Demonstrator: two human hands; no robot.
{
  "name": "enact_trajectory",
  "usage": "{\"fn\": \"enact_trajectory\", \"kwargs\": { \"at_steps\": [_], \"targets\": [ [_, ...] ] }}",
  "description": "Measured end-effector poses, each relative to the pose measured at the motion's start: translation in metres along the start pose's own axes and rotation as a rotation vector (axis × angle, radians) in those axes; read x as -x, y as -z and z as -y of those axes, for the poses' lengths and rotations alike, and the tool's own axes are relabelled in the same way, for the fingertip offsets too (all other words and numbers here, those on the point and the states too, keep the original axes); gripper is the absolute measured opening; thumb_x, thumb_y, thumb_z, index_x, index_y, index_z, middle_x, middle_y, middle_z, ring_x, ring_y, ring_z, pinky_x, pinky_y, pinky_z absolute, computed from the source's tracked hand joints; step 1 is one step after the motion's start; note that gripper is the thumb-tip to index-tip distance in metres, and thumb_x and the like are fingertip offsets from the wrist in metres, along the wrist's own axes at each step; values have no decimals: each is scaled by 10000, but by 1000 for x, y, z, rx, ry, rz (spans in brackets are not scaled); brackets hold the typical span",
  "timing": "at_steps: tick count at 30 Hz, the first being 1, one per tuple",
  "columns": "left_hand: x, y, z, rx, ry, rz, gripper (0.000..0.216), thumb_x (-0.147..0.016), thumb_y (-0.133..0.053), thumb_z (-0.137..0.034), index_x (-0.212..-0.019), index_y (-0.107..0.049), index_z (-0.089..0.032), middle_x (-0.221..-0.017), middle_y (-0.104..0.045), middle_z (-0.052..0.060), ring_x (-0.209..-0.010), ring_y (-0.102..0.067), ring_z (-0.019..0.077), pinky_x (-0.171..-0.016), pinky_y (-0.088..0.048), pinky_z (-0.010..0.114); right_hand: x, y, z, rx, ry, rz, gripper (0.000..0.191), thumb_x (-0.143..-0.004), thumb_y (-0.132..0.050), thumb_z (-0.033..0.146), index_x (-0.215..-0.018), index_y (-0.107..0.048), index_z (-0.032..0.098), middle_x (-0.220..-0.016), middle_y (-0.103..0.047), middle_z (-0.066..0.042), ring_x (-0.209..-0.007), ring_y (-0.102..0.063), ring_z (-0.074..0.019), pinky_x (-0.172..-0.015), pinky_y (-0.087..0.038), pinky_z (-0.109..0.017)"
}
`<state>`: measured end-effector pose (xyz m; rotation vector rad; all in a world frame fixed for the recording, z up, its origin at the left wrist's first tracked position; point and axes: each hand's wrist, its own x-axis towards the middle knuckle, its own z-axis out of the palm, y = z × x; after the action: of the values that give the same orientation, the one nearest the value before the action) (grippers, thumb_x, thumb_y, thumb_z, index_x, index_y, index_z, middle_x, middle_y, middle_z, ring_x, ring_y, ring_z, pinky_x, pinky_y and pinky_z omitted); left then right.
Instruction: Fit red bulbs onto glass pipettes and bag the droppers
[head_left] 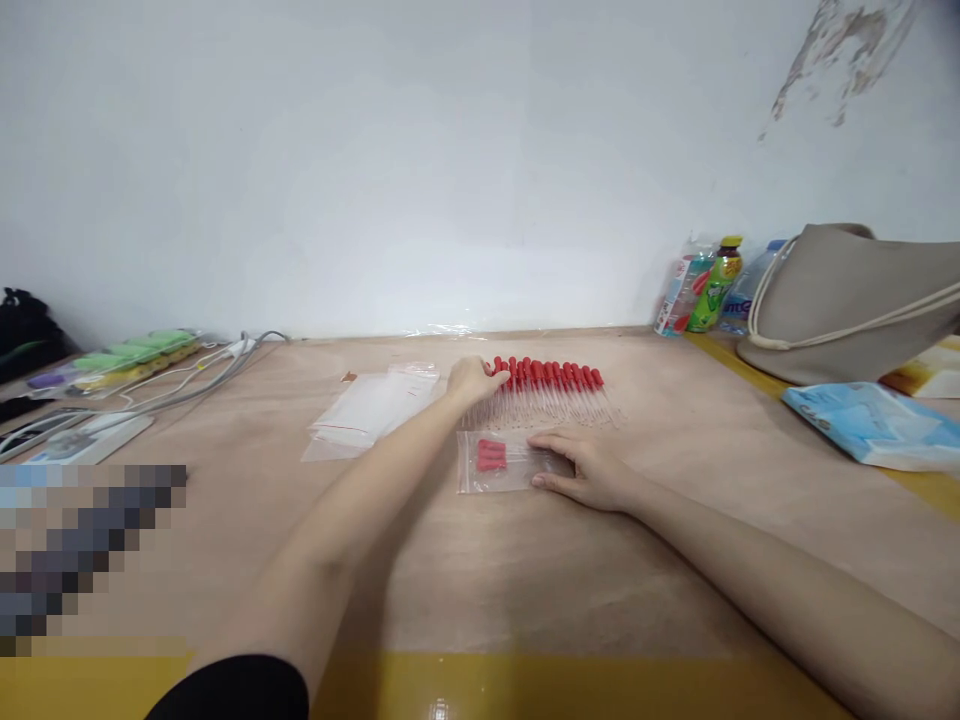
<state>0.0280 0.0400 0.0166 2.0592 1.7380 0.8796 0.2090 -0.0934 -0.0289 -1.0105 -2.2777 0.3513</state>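
A row of droppers with red rubber bulbs and thin clear stems lies on the table. At the row's left end is my left hand, its thumb and fingers closed around a red-bulbed dropper that they partly hide. Nearer to me lies a clear zip bag, with several red bulbs showing inside it. My right hand rests at the right end of this bag, thumb and fingers apart and touching the plastic. Left of the droppers is a loose pile of flat clear zip bags.
A power strip with cables and a pack of green and yellow items are at the left. Bottles, a grey bag and a blue tissue pack stand or lie at the right. A white wall borders the table's back.
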Motion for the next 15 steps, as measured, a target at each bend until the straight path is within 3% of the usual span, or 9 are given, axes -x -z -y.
{"fn": "enact_trajectory", "kwargs": {
  "at_steps": [4,9,12,15],
  "targets": [
    [-14,-10,-3,6,81,22,280,-561,-688,-271,-419,-467,-173,-480,-522,46,-660,-583,249,-626,-399,318,0,0,0,-18,-3,5,427,-762,-590,398,-1125,-553,176,-1108,-583,-114,-1011,-541,-218,-878,-429,-386],
    [-16,-9,-4,126,139,22,285,-616,-639,-230,-412,-449,-172,-438,-484,28,-593,-568,219,-571,-396,299,0,0,-1,-23,-4,17,420,-764,-588,391,-1130,-552,186,-1104,-584,-113,-1000,-546,-225,-871,-432,-402],
    [-7,2,-4,266,129,24,267,-700,-583,-265,-480,-483,-151,-485,-508,29,-531,-545,170,-530,-397,272,0,0,-1,-18,0,9,421,-764,-588,392,-1125,-556,177,-1100,-586,-116,-1002,-545,-223,-873,-432,-398],
    [15,22,6,427,66,-13,219,-824,-439,-287,-688,-524,-139,-656,-586,33,-564,-543,106,-560,-421,225,0,1,1,-10,1,5,420,-761,-592,394,-1114,-563,168,-1086,-593,-119,-992,-550,-222,-864,-437,-390]
  ]
}}
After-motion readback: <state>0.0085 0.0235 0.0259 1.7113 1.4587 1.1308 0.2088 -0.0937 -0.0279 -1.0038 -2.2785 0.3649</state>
